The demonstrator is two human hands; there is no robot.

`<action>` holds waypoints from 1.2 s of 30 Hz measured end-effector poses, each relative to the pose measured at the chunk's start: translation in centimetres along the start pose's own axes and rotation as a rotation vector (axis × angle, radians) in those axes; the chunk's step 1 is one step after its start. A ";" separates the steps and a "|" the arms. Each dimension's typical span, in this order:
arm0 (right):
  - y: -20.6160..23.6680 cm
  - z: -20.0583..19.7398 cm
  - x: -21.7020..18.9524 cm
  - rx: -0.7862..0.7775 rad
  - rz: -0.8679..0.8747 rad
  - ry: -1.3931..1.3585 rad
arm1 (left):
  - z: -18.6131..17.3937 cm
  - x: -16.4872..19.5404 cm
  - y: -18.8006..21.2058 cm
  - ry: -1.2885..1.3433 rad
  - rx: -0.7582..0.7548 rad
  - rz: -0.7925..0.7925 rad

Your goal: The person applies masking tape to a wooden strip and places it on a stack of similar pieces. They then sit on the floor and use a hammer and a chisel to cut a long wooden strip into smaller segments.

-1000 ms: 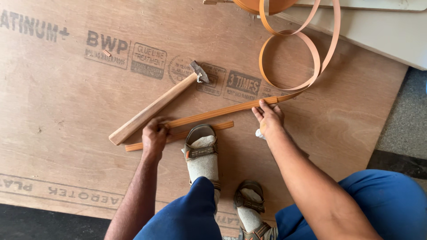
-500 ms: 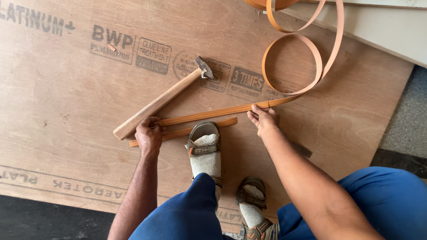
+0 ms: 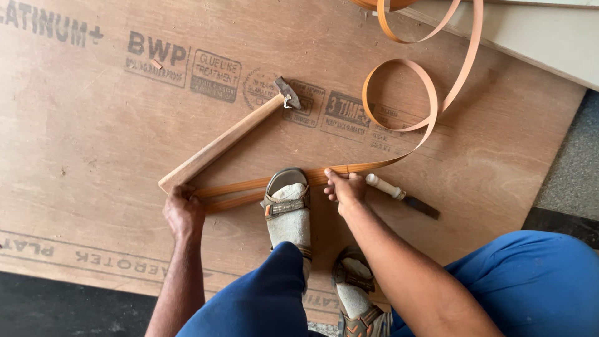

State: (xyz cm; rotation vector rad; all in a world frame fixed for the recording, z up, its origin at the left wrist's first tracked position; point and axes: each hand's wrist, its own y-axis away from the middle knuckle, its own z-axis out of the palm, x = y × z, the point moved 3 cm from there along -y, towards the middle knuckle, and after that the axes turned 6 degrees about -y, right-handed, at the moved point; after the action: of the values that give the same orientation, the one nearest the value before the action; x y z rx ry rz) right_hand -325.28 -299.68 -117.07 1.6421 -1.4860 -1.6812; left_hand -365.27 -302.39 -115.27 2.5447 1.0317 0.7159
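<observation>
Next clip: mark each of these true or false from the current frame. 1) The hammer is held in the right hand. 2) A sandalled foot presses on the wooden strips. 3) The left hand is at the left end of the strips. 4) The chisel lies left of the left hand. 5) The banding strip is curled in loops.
1) False: the wooden-handled hammer lies on the brown plywood sheet; the right hand pinches the thin orange edge-banding strip.
2) True: the sandalled foot stands across the narrow wooden strips.
3) True: the left hand is there.
4) False: the white-handled chisel lies right of the right hand.
5) True.
</observation>
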 end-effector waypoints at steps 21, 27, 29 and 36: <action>-0.1 -2.8 -3.9 0.138 -0.455 0.497 | -0.7 1.1 -0.2 -0.148 -0.121 -0.053; 2.7 -5.3 -7.1 0.019 -0.734 0.755 | -0.9 0.1 -0.6 -0.108 -0.148 -0.093; 4.1 -7.5 -8.0 0.138 -0.756 0.938 | -0.5 -0.6 -1.0 -0.098 -0.183 -0.124; 6.2 -3.7 -4.8 -0.278 -1.329 1.592 | 0.9 -1.9 -2.1 -0.129 -0.161 -0.043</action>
State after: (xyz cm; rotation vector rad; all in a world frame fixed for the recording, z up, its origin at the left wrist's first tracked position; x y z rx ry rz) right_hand -323.23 -299.64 -108.68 2.6932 0.6870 -0.2105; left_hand -367.08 -302.35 -117.60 2.3894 0.9432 0.5893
